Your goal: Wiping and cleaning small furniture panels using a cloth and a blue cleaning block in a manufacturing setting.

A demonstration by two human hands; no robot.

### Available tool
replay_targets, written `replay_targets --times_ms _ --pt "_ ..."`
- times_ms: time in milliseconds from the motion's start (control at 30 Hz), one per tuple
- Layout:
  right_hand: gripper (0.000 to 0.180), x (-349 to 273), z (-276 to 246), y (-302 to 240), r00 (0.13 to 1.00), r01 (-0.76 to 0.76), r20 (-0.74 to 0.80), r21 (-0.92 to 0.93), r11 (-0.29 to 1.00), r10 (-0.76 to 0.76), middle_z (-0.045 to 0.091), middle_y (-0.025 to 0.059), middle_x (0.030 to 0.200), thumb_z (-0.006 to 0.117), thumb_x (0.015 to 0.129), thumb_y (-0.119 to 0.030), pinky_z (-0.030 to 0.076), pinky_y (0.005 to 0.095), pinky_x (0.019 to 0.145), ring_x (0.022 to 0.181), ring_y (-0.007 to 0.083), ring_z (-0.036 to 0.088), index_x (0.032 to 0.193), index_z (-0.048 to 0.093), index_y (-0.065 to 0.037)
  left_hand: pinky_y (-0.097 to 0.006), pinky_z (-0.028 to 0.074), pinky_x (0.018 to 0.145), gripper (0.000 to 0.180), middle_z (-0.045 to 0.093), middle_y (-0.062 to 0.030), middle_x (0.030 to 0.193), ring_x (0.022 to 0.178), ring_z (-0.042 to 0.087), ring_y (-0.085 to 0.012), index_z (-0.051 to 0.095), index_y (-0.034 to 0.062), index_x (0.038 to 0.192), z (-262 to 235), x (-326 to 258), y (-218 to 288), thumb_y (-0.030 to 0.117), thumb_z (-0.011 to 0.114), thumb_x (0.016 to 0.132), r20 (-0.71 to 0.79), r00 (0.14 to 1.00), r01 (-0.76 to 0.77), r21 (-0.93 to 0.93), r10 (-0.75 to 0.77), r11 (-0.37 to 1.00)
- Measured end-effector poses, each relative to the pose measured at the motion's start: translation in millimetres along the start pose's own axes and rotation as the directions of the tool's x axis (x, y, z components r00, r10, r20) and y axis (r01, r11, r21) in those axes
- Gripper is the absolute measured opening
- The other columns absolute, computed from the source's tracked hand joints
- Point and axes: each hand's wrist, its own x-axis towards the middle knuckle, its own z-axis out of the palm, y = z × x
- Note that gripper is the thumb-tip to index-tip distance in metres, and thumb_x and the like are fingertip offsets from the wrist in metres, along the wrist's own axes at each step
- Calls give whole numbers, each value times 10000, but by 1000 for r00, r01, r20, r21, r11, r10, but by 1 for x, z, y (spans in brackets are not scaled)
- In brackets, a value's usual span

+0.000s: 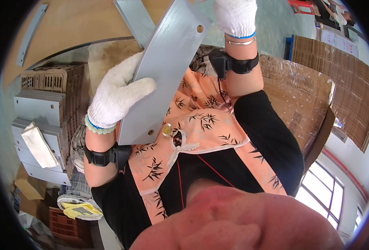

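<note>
My left hand [120, 91], in a white knitted glove, is closed on the edge of a long grey board [163, 75]. The thumb lies over its face and the other fingers are hidden behind it. This board stands tilted in front of my apron, with a round hole near its upper end and another near its lower corner. Up by the top edge, right of the board, is my right hand [236, 16] in a matching glove. Its fingers are cut off by the picture's edge, so their grip does not show.
Another grey board [135, 21] and a narrow grey strip [31, 35] lie on the tan surface [88, 18]. To the left, stacked grey boards [38, 109] carry a folded white cloth [39, 145] beside a brown plastic crate [70, 75]. Cardboard [295, 91] stands at right; a person [338, 14] is farther off.
</note>
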Motion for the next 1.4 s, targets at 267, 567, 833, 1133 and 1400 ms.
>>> replay_targets --times_ms 267,567,833,1133,1400 --pt "275 -5 2 2 998 18 50 79 997 -22 659 48 951 602 919 32 535 280 757 830 132 638 1190 594 -15 -291 476 901 520 633 -65 1144 1023 578 -125 546 -15 1337 0 0 -2 133 659 851 -6 1000 -7 14 7 1000" --pt "287 -5 6 -7 995 69 78 -13 998 -68 652 55 935 599 914 51 539 286 748 807 133 637 1193 584 -14 -299 476 908 539 628 -72 1148 1031 577 -132 543 -8 1344 -2 1 -3 147 663 842 2 1000 6 56 -6 998" --pt "307 -8 4 1 987 141 98 -111 984 -130 647 59 923 596 900 80 545 291 742 813 140 643 1194 571 -6 -298 479 902 536 629 -72 1143 1029 577 -133 539 -8 1348 -2 3 -7 146 660 849 15 1000 25 18 -25 1000" --pt "319 -11 10 -3 993 116 57 -174 978 -108 651 56 938 609 893 67 550 281 747 830 124 644 1199 561 -10 -298 478 897 540 627 -67 1148 1026 572 -131 539 -7 1348 -1 1 -7 169 668 854 8 1000 -8 1 8 1000" --pt "341 -15 11 -10 990 95 -70 -330 939 -125 642 38 956 653 868 33 528 254 756 832 96 615 1203 602 -6 -300 476 903 540 623 -63 1160 1036 571 -129 535 -7 1352 -1 1 -6 179 671 863 21 1000 -5 -10 6 1000"
